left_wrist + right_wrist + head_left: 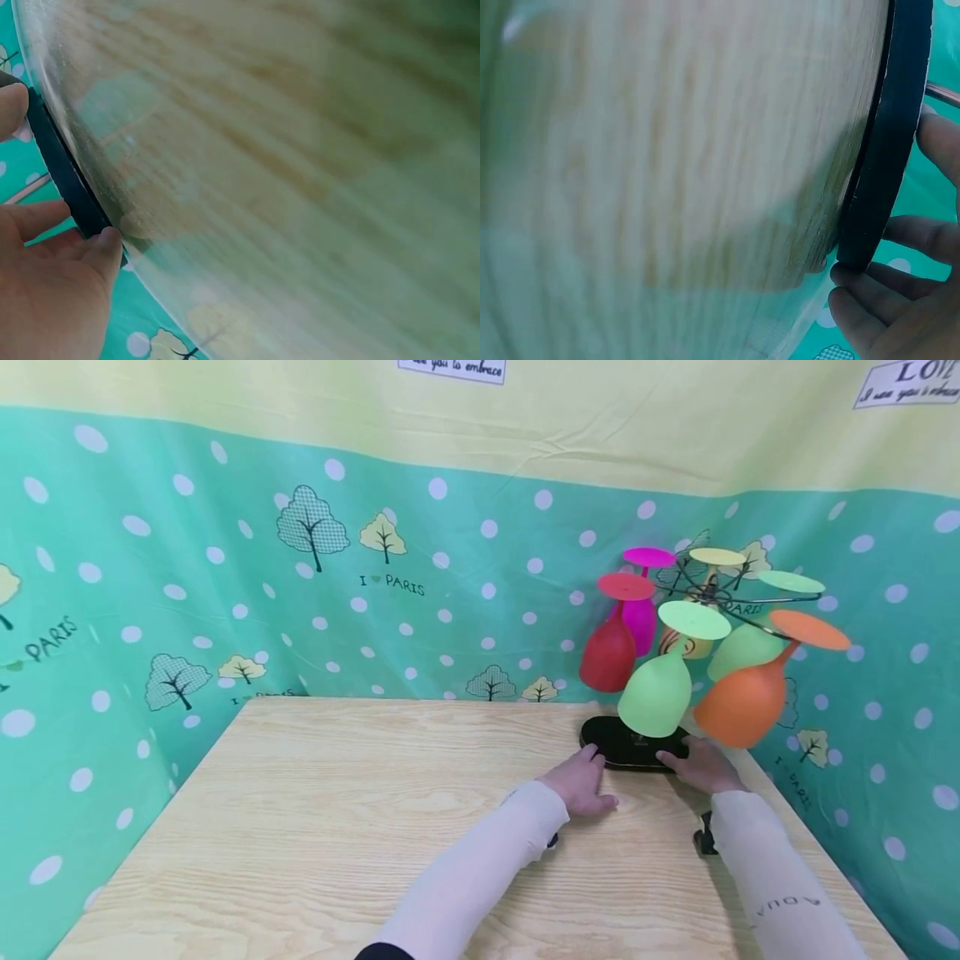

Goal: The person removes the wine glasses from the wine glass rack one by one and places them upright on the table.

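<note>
A wine glass rack stands at the table's far right corner, its black oval base (633,745) under wire arms (708,595). Several coloured goblets hang upside down from it, among them a red one (609,653), a light green one (656,695) and an orange one (741,703). My left hand (581,781) touches the base's left end with its fingers, the thumb spread away. At the right end, my right hand (705,764) holds the base between thumb and fingers. Both wrist views show the base's dark edge (71,172) beside the fingers (874,296).
The light wooden table (360,802) reaches back to a green and yellow printed curtain (390,527). The curtain also hangs close along the table's right side, near the orange goblet. Dark wrist devices (705,835) sit under the sleeves.
</note>
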`<state>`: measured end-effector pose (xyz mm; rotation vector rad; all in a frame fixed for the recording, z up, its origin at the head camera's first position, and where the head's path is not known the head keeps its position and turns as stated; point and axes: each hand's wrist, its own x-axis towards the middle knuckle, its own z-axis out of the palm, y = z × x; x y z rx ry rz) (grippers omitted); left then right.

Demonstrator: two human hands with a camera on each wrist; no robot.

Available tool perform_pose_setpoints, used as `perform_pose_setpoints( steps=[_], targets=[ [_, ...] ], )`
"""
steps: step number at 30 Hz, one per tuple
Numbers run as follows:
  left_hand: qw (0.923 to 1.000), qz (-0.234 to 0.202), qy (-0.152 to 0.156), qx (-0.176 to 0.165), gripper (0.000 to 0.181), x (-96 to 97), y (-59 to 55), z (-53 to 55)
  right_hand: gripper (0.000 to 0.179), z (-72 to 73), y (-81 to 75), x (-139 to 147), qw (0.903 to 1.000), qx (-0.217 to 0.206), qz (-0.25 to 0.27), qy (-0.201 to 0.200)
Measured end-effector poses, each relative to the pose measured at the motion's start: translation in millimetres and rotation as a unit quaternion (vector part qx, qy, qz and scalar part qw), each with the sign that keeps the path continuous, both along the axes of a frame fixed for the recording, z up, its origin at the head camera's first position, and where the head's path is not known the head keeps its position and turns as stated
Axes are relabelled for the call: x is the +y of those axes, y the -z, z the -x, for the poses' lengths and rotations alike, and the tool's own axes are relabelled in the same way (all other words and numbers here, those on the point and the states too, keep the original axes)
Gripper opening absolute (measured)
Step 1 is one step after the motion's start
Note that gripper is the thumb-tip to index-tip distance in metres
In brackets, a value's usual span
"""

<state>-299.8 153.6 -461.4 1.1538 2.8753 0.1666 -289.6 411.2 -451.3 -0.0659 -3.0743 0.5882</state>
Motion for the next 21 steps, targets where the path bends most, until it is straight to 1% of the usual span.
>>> perform_pose_setpoints(
  steps=[7,15,21],
  targets=[
    [1.0000,-0.001,-0.004,-0.003,0.078,-3.3,-0.4,-0.1,0.088,2.1,1.0,-1.5,1.0000,0.000,0.007,-0.007],
    [0.9999,-0.010,-0.003,0.003,0.073,-8.0,-5.7,-4.2,0.086,2.5,0.0,-3.7,0.9998,0.002,0.012,-0.016],
    [0.9997,-0.018,-0.012,-0.008,0.072,-12.9,-6.5,-4.5,0.084,3.2,-0.8,-9.0,0.9997,0.003,0.015,-0.020]
  ],
)
